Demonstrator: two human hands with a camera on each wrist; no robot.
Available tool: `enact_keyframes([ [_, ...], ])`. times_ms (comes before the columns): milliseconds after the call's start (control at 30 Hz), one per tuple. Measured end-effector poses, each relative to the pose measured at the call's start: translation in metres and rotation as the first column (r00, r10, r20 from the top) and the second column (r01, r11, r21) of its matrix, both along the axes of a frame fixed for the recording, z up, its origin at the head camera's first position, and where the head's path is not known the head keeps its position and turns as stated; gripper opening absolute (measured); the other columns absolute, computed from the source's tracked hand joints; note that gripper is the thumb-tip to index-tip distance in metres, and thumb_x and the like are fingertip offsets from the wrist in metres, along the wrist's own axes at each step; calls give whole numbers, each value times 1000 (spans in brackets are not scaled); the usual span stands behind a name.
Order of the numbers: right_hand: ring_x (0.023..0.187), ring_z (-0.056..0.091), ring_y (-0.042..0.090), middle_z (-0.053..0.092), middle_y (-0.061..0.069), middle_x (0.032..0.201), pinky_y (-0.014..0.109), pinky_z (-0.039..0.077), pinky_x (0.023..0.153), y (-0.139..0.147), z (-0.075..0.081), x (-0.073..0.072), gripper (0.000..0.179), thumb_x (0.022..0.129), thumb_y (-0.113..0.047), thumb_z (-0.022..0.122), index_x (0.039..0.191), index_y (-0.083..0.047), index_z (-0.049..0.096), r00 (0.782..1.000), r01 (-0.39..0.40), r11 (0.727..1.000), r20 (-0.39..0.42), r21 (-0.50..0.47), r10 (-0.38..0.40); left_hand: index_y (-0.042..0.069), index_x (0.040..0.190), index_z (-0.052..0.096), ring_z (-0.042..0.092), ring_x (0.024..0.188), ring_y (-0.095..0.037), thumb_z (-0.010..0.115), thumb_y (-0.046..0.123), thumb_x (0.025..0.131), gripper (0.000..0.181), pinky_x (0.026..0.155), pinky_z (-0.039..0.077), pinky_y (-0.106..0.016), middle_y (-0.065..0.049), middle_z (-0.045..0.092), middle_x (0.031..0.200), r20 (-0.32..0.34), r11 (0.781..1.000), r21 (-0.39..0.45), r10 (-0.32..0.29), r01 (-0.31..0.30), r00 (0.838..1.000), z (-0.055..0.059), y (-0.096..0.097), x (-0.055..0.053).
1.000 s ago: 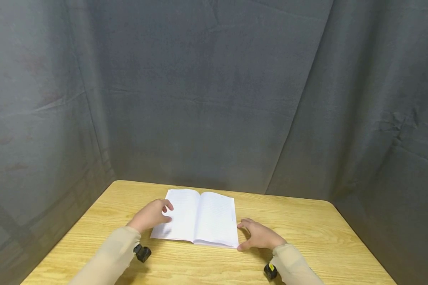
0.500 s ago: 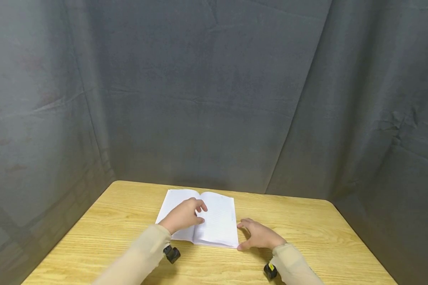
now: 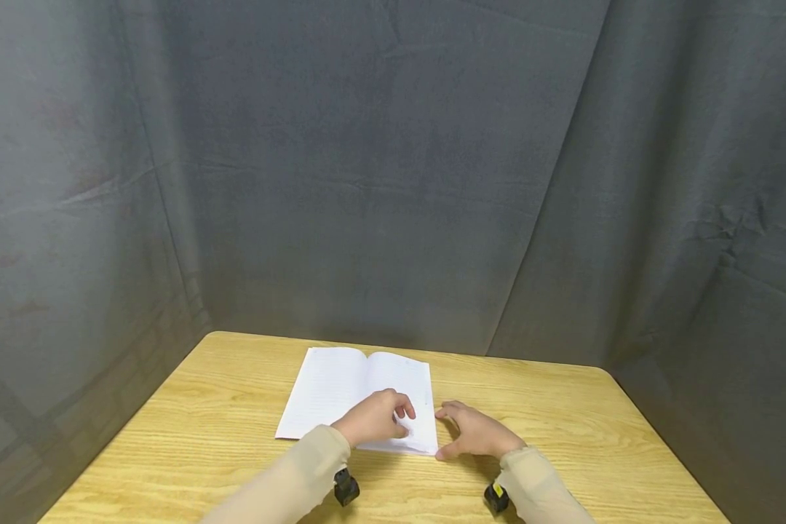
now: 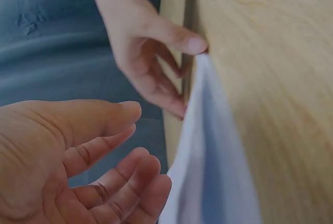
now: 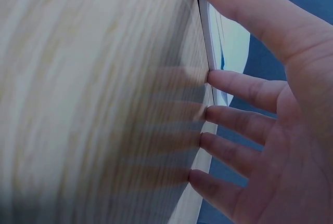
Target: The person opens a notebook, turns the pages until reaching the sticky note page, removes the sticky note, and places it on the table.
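An open notebook [image 3: 321, 393] with white lined pages lies on the wooden table. My left hand [image 3: 376, 418] is over the lower part of its right page, fingers loosely bent with a gap to the thumb and nothing between them. Beside the notebook's right edge rests my right hand [image 3: 478, 431], thumb at the near corner and fingers spread toward the far side. In the right wrist view, the fingertips [image 5: 213, 76] touch the tabletop along the page edge. The left wrist view has the pages [image 4: 213, 156] slightly fanned near the right thumb.
Grey curtains [image 3: 380, 182] hang behind and on both sides of the wooden table [image 3: 544, 393]. A small black camera is strapped at each wrist, the left one [image 3: 346, 486] and the right one [image 3: 495, 498] both low over the table.
My left hand has swept rightward across the notebook, from the left page's edge over the middle to the right page. The right hand and the notebook have stayed in place.
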State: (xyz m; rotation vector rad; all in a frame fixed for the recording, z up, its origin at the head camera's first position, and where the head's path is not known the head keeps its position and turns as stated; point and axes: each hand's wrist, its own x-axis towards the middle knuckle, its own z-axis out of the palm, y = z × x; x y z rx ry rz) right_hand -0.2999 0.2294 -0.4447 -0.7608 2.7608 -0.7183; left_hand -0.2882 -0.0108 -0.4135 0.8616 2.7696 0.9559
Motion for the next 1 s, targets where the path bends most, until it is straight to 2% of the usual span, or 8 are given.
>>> enact_keyframes([
  [233,132,41,46,42,28,143,60,36,103,0,-1,-1,74,73,-41,81,129,0,55,1000,-6,1000,-7,9,6,16,88,68,51,74,-4,78,9,76,18,68,44,-22,5,59,81,33,1000,-31,-3,4,999,-13,5,0],
  [633,131,40,48,42,29,143,61,36,103,1,-1,-1,75,72,-40,82,129,1,55,1000,-3,1000,-4,10,3,17,84,67,47,69,-4,80,10,72,19,67,43,-22,7,57,77,23,997,-80,-12,14,1000,-26,8,-3],
  [1000,132,40,47,41,29,144,61,35,104,0,-2,-1,76,72,-40,82,129,1,55,1000,2,1000,-2,-7,-2,19,81,66,48,72,-3,84,11,69,23,69,44,-22,7,56,79,-3,995,-102,7,-8,1000,-28,9,-2],
])
